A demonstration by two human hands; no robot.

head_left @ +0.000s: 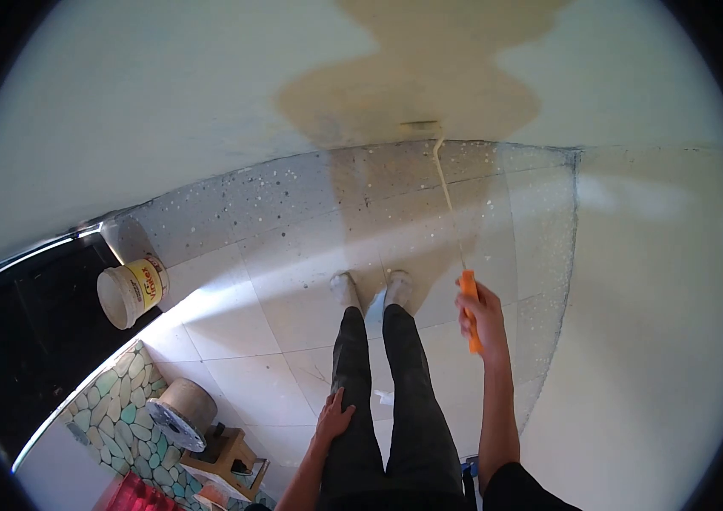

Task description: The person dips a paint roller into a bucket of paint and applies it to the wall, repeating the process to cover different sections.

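Note:
My right hand [485,317] is closed round the orange handle of a paint roller [469,294]. The roller's thin bent rod runs up and away from me, and its narrow head [420,126] lies against the pale wall [208,94], just above where the wall meets the floor. My left hand [335,417] rests on my left thigh with its fingers apart, holding nothing. A shadow falls over the wall and floor around the roller.
White paint bucket [149,284] at the left by a dark opening [46,315]. Lower left, a second bucket [187,407], a wooden stool [223,460] and a red object [137,494] stand near pebble-patterned flooring [123,409]. Paint spots dot the tiles [293,281]. Another wall [651,324] rises right.

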